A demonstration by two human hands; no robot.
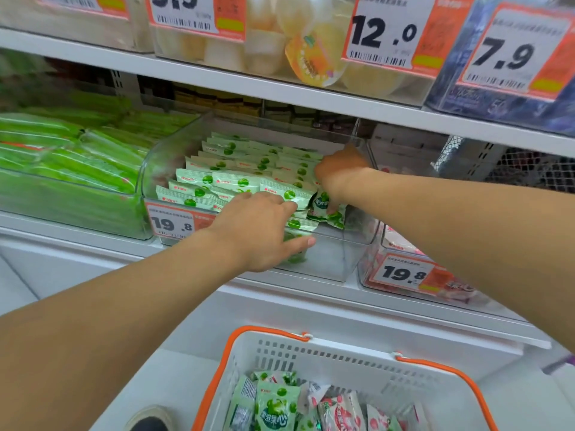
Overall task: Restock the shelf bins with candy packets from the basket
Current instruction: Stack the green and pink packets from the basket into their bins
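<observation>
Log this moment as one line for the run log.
phase: filling clear bin | left hand: steadying green packets | right hand: inserting green packet | basket: green and pink packets left

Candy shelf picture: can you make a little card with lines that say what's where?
place: shop shelf with clear bins
middle bin: rows of green candy packets, front right part bare
left hand: fingers straight, pressing the front packets
right hand: pinching a green packet over the bin's bare part
right bin: pink packets, tag 19.8
basket: white with orange handles, below the shelf, green and pink packets inside
</observation>
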